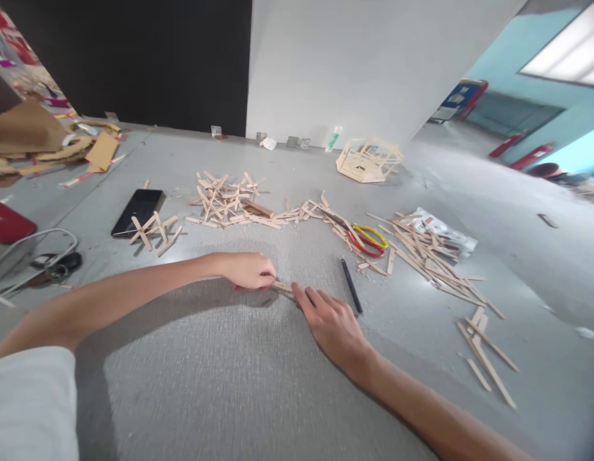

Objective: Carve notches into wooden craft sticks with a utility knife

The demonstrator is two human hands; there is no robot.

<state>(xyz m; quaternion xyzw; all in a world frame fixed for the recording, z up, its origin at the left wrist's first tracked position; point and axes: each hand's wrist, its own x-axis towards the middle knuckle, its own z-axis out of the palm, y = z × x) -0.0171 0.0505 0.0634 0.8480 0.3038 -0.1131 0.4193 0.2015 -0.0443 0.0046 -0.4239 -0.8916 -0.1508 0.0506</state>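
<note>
Pale wood bridges the gap between two bare hands: a thin craft stick (283,286), held low over the grey tabletop (191,390), directly in front of the person. The left hand (249,270) has its thumb and fingers drawn together on the stick's left end, pinching it. The right hand (333,323) reaches in from the other side with its forefinger stretched to the stick's right end; its thumb is hidden, so whether it clamps the wood or merely presses cannot be told.

The work in hand looks like steadying a narrow strip by its two ends, and it would go best with light, even pressure. Such slim wood would probably split along the grain if the wrists twisted against each other, so both ends should stay level and in one line. Resting the hands on the tabletop would take out any shake, and leaving the middle uncovered lets the eye check that it lies straight.

The black pen (351,285) lies just beyond the right hand, and the scissors (358,228) rest farther off among loose sticks (424,253); sleeve and forearm would do well to stay off both.
</note>
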